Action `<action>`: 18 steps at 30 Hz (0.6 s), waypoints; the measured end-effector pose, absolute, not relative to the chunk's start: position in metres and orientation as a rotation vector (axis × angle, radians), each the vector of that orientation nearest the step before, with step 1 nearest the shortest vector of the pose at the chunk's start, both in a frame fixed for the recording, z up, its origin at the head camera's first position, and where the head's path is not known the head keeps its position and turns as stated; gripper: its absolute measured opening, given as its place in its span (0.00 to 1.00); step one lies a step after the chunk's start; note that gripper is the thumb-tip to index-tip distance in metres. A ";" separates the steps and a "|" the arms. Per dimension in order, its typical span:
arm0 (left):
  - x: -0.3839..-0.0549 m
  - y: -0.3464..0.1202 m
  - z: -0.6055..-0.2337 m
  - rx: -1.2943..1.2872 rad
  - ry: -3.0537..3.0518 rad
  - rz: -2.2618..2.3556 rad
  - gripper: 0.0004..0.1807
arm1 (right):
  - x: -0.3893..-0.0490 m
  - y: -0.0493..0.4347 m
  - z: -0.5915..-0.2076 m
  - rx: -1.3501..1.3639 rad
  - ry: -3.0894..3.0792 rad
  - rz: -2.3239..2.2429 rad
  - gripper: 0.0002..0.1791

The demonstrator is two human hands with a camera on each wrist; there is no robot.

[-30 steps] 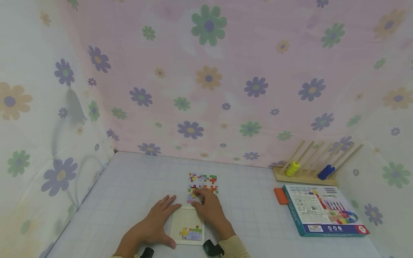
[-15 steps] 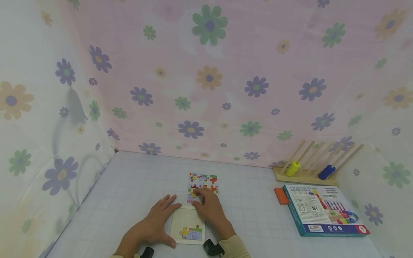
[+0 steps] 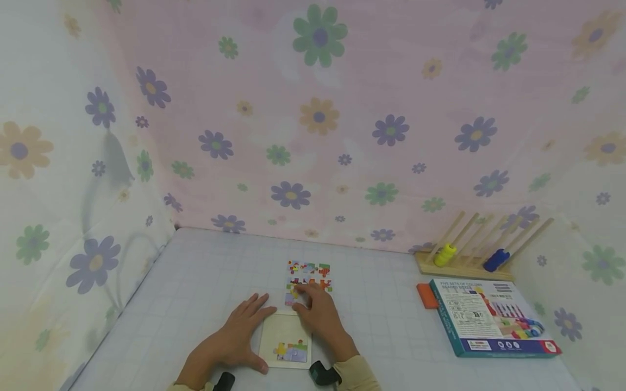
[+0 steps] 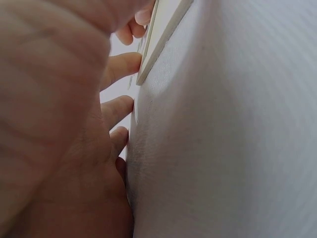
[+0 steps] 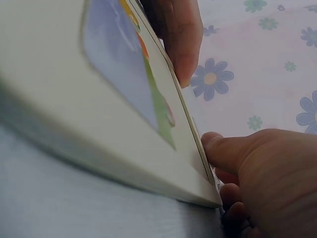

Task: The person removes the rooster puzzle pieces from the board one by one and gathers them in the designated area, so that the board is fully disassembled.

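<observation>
A pale square puzzle tray (image 3: 279,331) lies on the table, with several joined jigsaw pieces (image 3: 295,352) in its lower right part. My left hand (image 3: 232,334) rests at the tray's left side, fingers spread, thumb near the lower left corner. In the left wrist view, a fingertip touches the tray's edge (image 4: 158,57). My right hand (image 3: 320,315) reaches over the tray's far right corner, fingers bent over the loose jigsaw pieces (image 3: 293,269) beyond. A gap shows between its thumb and index finger. In the right wrist view its thumb (image 5: 223,148) lies along the tray's edge; the other fingertips are partly hidden.
At the right lie a boxed bead set (image 3: 494,320) and an orange block (image 3: 427,296) against it. Behind them stands a wooden peg rack (image 3: 455,270) with yellow beads (image 3: 445,255) and blue beads (image 3: 496,260). Flowered cloth (image 3: 342,108) walls the table.
The head view has shifted very slightly. Both hands, the tray and the pieces keep nearly the same positions.
</observation>
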State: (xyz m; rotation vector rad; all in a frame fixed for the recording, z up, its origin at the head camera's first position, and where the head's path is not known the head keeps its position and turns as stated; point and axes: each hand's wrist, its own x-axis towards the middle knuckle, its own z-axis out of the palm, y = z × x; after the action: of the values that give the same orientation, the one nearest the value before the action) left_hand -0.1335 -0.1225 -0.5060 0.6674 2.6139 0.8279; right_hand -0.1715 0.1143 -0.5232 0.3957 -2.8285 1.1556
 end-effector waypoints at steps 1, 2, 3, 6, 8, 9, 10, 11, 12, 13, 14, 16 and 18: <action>-0.134 -0.123 -0.506 0.666 2.611 0.830 0.64 | -0.172 0.115 -0.523 0.393 -2.828 1.159 0.22; -0.134 -0.123 -0.506 0.664 2.610 0.830 0.64 | -0.172 0.115 -0.523 0.393 -2.822 1.168 0.22; -0.134 -0.123 -0.506 0.665 2.609 0.829 0.64 | -0.171 0.115 -0.523 0.393 -2.818 1.181 0.22; -0.135 -0.123 -0.508 0.668 2.607 0.822 0.65 | -0.168 0.117 -0.523 0.392 -2.796 1.212 0.21; -0.136 -0.123 -0.510 0.668 2.608 0.812 0.65 | -0.166 0.117 -0.521 0.411 -2.771 1.240 0.20; -0.137 -0.123 -0.512 0.666 2.607 0.809 0.65 | -0.164 0.117 -0.521 0.415 -2.767 1.247 0.19; -0.137 -0.123 -0.513 0.661 2.606 0.807 0.65 | -0.162 0.117 -0.521 0.421 -2.769 1.245 0.19; -0.138 -0.123 -0.513 0.654 2.602 0.806 0.65 | -0.161 0.117 -0.520 0.431 -2.767 1.244 0.18; -0.138 -0.123 -0.514 0.651 2.599 0.808 0.65 | -0.159 0.117 -0.519 0.439 -2.768 1.243 0.18; -0.138 -0.123 -0.514 0.647 2.597 0.811 0.66 | -0.158 0.118 -0.519 0.448 -2.769 1.244 0.17; -0.138 -0.123 -0.514 0.644 2.594 0.816 0.65 | -0.156 0.118 -0.518 0.448 -2.778 1.242 0.17; -0.137 -0.123 -0.514 0.638 2.592 0.822 0.65 | -0.153 0.119 -0.517 0.465 -2.783 1.231 0.17; -0.137 -0.123 -0.513 0.636 2.593 0.825 0.65 | -0.150 0.120 -0.516 0.500 -2.768 1.238 0.16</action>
State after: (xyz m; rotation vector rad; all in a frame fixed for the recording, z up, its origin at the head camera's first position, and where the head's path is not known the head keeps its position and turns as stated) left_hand -0.1366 -0.1231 -0.5130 0.6359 2.5929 0.8253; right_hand -0.1503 0.1202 -0.5158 0.4998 -2.7683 1.2378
